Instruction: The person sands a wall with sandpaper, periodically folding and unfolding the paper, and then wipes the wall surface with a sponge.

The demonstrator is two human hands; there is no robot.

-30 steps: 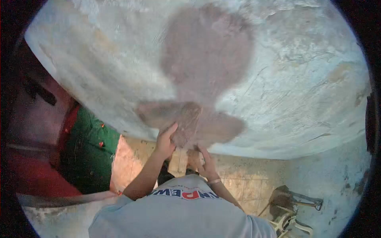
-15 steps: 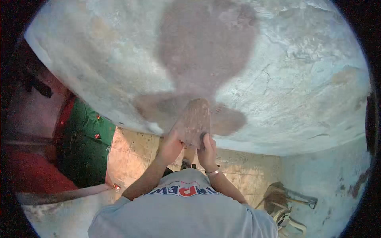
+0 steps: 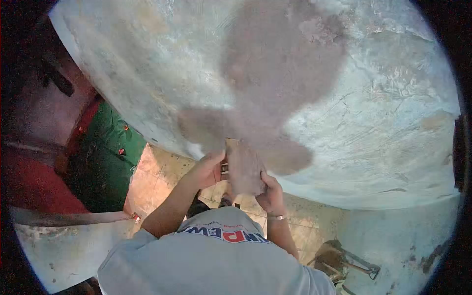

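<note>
A flat, greyish-brown rectangular piece [image 3: 244, 167] is held upright between both hands, close in front of the pale wall [image 3: 162, 78]. My left hand [image 3: 209, 171] grips its left edge, with fingers reaching behind it. At the lower right edge, my right hand [image 3: 269, 193] holds on with its thumb along the near face. The piece looks worn and streaked; its exact kind I cannot tell. A light band circles my right wrist.
Patchy plaster covers the wall, which carries my shadow. Tiled floor [image 3: 147, 179] shows below, with a green sheet [image 3: 105, 162] and red surfaces at left. A dark tool with a looped handle [image 3: 361, 265] leans in the right corner.
The piece has turned from a slant to a more upright, squared view and come slightly lower. My right hand has shifted right and down; the view has swung a little.
</note>
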